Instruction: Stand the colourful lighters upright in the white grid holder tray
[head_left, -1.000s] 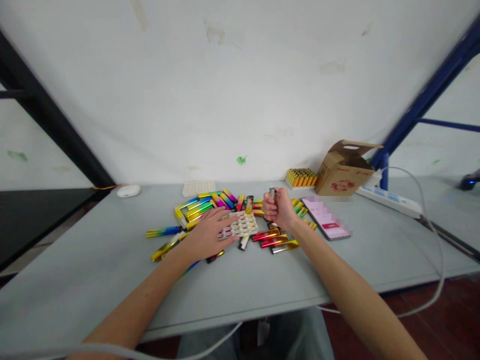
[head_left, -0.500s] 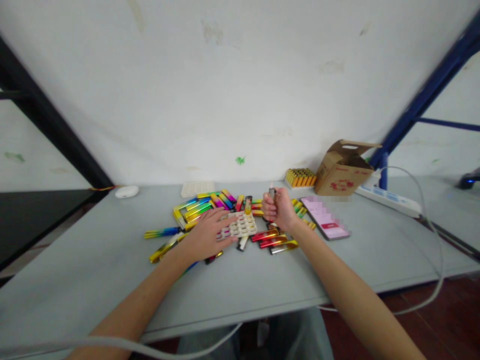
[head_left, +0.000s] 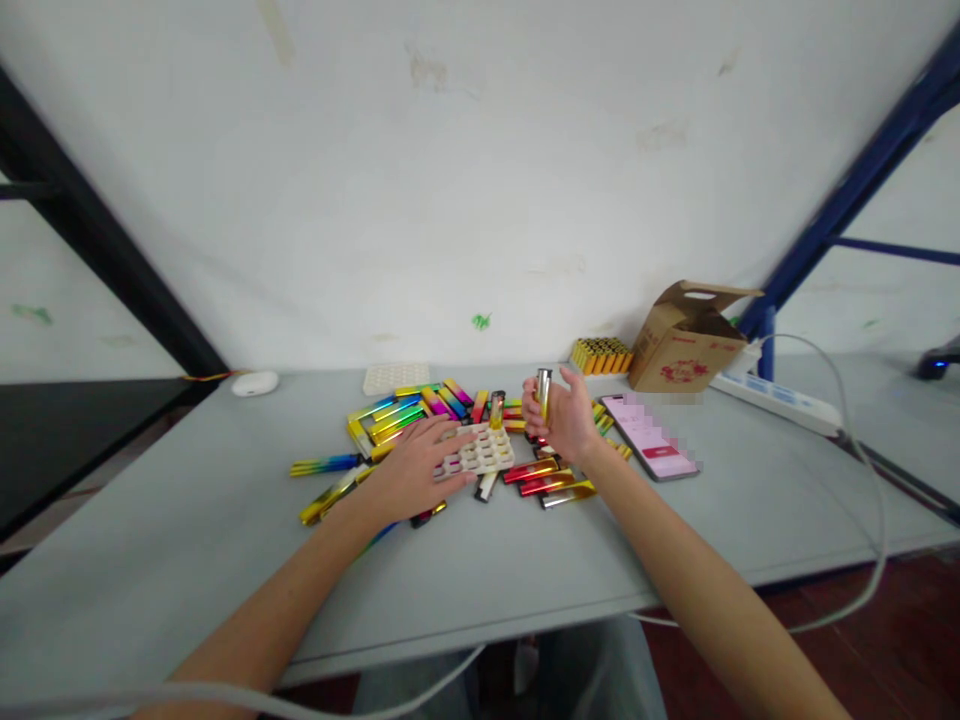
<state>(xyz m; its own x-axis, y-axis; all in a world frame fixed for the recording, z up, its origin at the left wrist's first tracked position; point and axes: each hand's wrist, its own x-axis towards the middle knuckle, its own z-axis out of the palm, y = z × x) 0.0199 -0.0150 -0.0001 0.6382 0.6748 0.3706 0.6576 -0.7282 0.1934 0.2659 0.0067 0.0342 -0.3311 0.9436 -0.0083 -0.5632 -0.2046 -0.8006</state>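
Stretching from the slotted tray to the table's front edge, smooth grey tabletop gives the forearms room. More of it spreads out well left of the slotted tray, while behind, the table meets a scuffed white wall. Tighter ground lies right of the slotted tray, where loose lighters give way to a flat phone.

The left hand lies over the slotted tray's left part, fingers spread, with the thumb by its near side. Right of the slotted tray and a little behind it, the right hand is raised above the pile; its fingers curl around a held lighter, which stands upright against them, and the thumb is lifted away from it. Another, the standing lighter, rises upright at the slotted tray's far edge.

The slotted tray is off-white, with rows of small openings. Around it lie the loose lighters, slim and glossy, in metallic gold, red, blue, green and purple. The held lighter has a shiny silver top above a golden body. Behind and right of the slotted tray, upright yellow pieces are packed beside a brown cardboard box with its flap raised.
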